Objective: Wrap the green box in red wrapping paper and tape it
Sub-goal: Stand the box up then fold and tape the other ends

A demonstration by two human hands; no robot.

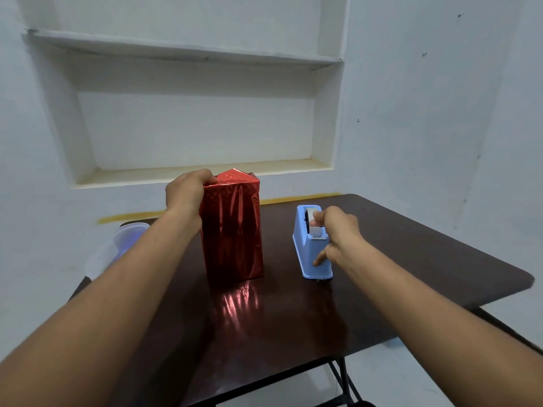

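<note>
A tall box covered in shiny red wrapping paper [232, 230] stands upright on the dark table [411, 248]; no green shows. Its top flaps are folded up into a peak. My left hand [186, 190] grips the box's upper left edge, fingers curled over the folded paper. To the right stands a light blue tape dispenser [308, 254] with a roll of clear tape. My right hand [338, 233] is at the dispenser, thumb and forefinger pinching the tape end above the cutter, with another finger touching the dispenser's side.
A translucent plastic container [117, 248] sits at the table's left edge, partly behind my left forearm. White wall with recessed shelves [191, 113] rises behind the table. The table's right corner and front edge are close; metal legs show below.
</note>
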